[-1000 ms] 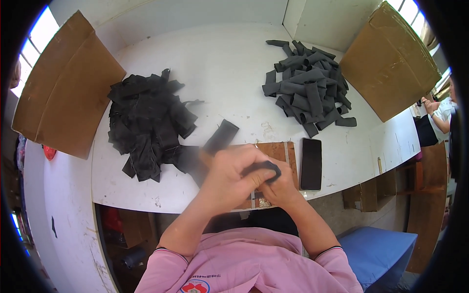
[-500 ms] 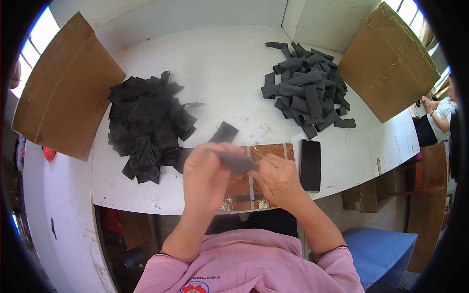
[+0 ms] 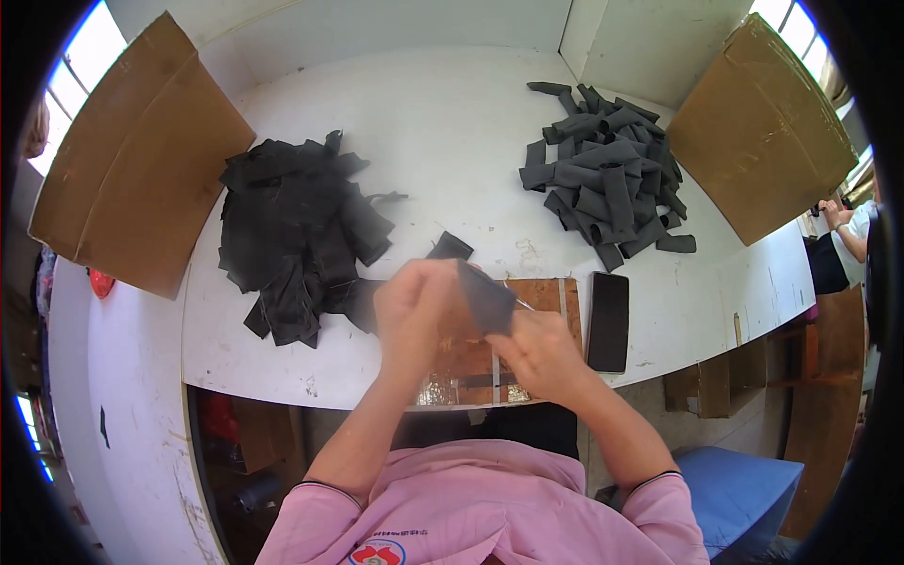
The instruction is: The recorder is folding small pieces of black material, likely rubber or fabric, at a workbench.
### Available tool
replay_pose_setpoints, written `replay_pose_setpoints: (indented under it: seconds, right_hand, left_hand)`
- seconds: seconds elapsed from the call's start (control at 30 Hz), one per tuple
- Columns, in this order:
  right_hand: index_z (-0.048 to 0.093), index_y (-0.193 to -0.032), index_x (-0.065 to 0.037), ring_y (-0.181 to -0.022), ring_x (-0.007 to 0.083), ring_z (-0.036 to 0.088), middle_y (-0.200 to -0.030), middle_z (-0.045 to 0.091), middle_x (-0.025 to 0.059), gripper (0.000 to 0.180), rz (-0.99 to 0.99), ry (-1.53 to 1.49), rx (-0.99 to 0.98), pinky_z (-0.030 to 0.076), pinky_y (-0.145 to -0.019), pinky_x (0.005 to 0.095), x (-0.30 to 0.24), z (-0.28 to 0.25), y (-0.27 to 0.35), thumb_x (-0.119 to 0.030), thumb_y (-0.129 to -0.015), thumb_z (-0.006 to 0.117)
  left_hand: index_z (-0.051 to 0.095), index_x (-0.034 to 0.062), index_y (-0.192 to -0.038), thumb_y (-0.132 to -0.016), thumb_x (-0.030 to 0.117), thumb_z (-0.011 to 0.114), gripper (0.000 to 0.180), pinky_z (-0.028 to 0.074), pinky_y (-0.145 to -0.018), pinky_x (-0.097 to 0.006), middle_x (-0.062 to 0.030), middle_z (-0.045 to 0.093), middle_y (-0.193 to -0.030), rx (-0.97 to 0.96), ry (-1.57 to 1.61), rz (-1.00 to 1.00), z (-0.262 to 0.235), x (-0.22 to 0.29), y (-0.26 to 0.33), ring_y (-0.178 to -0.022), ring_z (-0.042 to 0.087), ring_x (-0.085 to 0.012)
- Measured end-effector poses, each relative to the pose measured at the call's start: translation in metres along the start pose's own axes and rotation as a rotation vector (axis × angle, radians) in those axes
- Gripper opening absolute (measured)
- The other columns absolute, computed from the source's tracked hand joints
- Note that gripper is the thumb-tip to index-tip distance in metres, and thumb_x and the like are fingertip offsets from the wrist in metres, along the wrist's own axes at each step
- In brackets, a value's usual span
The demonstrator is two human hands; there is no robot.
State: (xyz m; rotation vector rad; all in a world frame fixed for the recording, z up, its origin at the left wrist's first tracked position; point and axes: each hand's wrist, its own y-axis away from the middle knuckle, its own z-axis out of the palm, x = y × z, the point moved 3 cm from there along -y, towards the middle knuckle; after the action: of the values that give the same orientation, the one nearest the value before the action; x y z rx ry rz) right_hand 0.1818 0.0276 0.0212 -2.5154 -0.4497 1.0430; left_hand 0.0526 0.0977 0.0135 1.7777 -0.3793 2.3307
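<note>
Between my hands a dark grey fabric piece (image 3: 488, 299) is raised above the brown board (image 3: 551, 294) and slants down to the right. My left hand (image 3: 414, 306), blurred by motion, is closed at its upper left end. With fingers bent, my right hand (image 3: 541, 350) grips the lower right end. A thin shiny metal tip (image 3: 524, 304) pokes out above the right fingers; the rest of that tool is hidden in the hand. Just beyond my left hand lies a loose dark fabric piece (image 3: 450, 247).
A heap of flat black fabric pieces (image 3: 292, 221) lies left, a pile of grey fabric tubes (image 3: 612, 174) at the far right. A black phone (image 3: 608, 322) rests beside the board. Cardboard sheets (image 3: 141, 160) (image 3: 765, 132) flank the white table (image 3: 443, 122). Another person (image 3: 847, 231) is at the right.
The fabric piece has turned from nearly level to a steeper slant, its broad face now showing. My left hand has shifted slightly up and right. The whole view has shifted a little.
</note>
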Motion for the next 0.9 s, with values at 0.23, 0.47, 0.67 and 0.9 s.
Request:
replay_pose_setpoints:
  seconds: [0.23,0.47,0.67,0.9]
  right_hand:
    - [0.053,-0.067,-0.001,-0.041,0.0060,0.038,-0.045,0.042,-0.0008,0.046,0.540,-0.593,0.269,0.029,-0.042,0.0205,0.044,-0.044,-0.040,-0.038,-0.089,0.038]
    - [0.056,-0.074,0.000,-0.049,0.0082,0.046,-0.055,0.051,0.0008,0.022,0.723,-0.545,0.028,0.037,-0.046,0.0230,-0.002,0.020,0.046,-0.018,-0.085,0.049]
    - [0.055,-0.094,0.000,-0.073,0.0165,0.052,-0.086,0.053,0.0080,0.028,0.683,-0.597,0.138,0.044,-0.062,0.0272,-0.021,0.064,0.057,-0.017,-0.074,0.063]
    - [0.059,-0.088,0.002,-0.069,0.0143,0.052,-0.080,0.051,0.0061,0.016,0.748,-0.782,0.362,0.043,-0.060,0.0251,-0.028,0.073,0.049,-0.005,-0.073,0.062]
  left_hand:
    - [0.055,-0.0029,-0.086,-0.072,0.015,0.061,0.024,0.040,-0.075,-0.040,-0.0176,0.056,-0.090,0.138,-1.236,0.130,-0.026,-0.079,-0.054,-0.091,0.048,-0.0323]
    - [0.053,0.0000,-0.068,-0.073,0.009,0.062,0.014,0.039,-0.048,-0.025,-0.0048,0.053,-0.060,0.176,-0.661,0.089,-0.065,-0.097,-0.058,-0.048,0.047,-0.0145]
    - [0.050,0.0048,-0.078,-0.084,0.007,0.051,0.006,0.042,-0.053,-0.019,-0.0044,0.054,-0.072,0.365,0.681,-0.436,-0.035,-0.049,0.036,-0.064,0.052,-0.0103]
    - [0.052,0.0014,-0.083,-0.083,0.004,0.050,0.003,0.045,-0.060,-0.024,-0.0062,0.055,-0.080,0.292,0.926,-0.624,-0.027,-0.064,0.103,-0.069,0.052,-0.0136]
